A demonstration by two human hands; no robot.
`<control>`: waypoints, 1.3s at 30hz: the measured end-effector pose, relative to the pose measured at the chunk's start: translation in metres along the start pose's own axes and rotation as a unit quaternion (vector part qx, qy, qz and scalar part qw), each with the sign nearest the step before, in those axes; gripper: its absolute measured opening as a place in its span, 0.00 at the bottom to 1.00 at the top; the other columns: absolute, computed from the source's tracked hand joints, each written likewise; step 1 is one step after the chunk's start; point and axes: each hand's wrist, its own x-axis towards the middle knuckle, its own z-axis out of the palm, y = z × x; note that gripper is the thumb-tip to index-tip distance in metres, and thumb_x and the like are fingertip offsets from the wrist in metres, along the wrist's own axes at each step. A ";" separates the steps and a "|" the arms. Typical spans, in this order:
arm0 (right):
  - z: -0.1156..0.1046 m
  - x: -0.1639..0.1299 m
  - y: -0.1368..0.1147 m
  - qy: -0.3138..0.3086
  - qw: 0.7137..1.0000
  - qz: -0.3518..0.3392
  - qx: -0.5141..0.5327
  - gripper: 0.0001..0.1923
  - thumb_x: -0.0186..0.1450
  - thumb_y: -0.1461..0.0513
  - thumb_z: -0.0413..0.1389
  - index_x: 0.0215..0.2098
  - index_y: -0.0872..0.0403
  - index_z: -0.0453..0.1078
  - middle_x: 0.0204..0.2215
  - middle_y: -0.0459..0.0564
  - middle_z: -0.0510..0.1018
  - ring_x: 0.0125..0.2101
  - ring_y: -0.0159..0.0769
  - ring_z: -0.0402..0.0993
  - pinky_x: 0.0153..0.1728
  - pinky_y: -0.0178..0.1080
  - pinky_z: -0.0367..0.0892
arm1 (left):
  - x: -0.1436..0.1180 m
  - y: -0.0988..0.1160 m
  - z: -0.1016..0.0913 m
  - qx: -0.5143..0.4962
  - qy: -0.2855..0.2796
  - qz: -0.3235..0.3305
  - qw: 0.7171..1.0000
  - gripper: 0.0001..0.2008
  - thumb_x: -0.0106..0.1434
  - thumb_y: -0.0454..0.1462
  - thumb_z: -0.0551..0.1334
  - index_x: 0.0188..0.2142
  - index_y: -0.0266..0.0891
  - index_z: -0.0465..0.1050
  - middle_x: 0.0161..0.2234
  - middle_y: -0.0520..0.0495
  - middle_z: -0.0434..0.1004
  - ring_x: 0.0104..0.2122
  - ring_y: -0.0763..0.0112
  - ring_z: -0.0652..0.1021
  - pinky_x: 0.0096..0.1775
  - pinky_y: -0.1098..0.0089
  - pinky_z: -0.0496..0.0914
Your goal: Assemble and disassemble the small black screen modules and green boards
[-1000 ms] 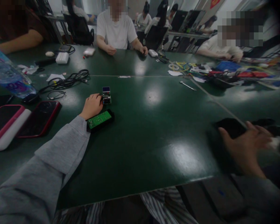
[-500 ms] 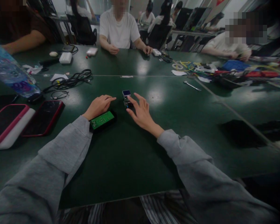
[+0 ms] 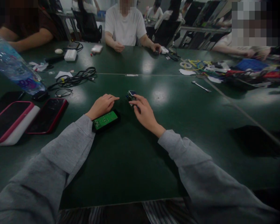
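The right hand (image 3: 146, 115) curls its fingers over the small electronic module (image 3: 132, 92) on the tabletop (image 3: 130, 168); whether they pinch it, I cannot tell. The left hand (image 3: 101, 105), fingers loosely extended, rests near the green circuit board (image 3: 106, 120).

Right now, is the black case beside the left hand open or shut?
Open on top: the green circuit board shows bare inside the black case, with no lid over it.
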 end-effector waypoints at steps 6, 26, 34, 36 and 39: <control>0.005 0.003 0.015 0.034 0.988 0.103 0.108 0.18 0.72 0.63 0.43 0.58 0.51 0.63 0.51 0.54 0.74 0.49 0.43 0.73 0.53 0.53 0.67 | 0.000 -0.004 0.002 -0.015 -0.001 0.002 1.000 0.18 0.72 0.35 0.51 0.58 0.38 0.69 0.50 0.40 0.76 0.48 0.61 0.75 0.50 0.58 0.70; 0.003 0.003 0.014 0.077 0.985 0.152 0.013 0.15 0.71 0.59 0.45 0.50 0.53 0.68 0.45 0.57 0.76 0.45 0.45 0.73 0.49 0.49 0.68 | 0.000 -0.003 0.001 -0.012 -0.001 0.003 1.000 0.17 0.71 0.35 0.51 0.55 0.39 0.72 0.51 0.40 0.76 0.49 0.60 0.75 0.49 0.58 0.71; 0.010 0.008 0.043 0.088 0.979 0.179 -0.044 0.31 0.76 0.47 0.31 0.47 0.54 0.71 0.42 0.59 0.77 0.44 0.48 0.72 0.51 0.54 0.64 | 0.001 -0.003 0.002 -0.016 -0.005 -0.007 1.000 0.17 0.71 0.35 0.51 0.54 0.37 0.72 0.51 0.39 0.76 0.49 0.59 0.75 0.50 0.58 0.71; 0.011 0.009 0.045 0.091 0.978 0.180 -0.053 0.34 0.75 0.44 0.31 0.49 0.55 0.71 0.44 0.60 0.76 0.48 0.50 0.70 0.54 0.57 0.62 | 0.001 -0.004 0.003 -0.015 -0.003 -0.005 1.000 0.17 0.71 0.35 0.52 0.54 0.38 0.73 0.51 0.40 0.76 0.49 0.60 0.75 0.50 0.58 0.71; 0.014 0.015 0.044 0.098 0.981 0.157 -0.056 0.33 0.71 0.40 0.44 0.59 0.56 0.65 0.51 0.61 0.72 0.53 0.52 0.67 0.56 0.58 0.62 | 0.001 -0.005 0.004 -0.008 0.001 0.001 1.000 0.16 0.71 0.35 0.52 0.54 0.39 0.73 0.51 0.41 0.76 0.49 0.61 0.75 0.50 0.58 0.71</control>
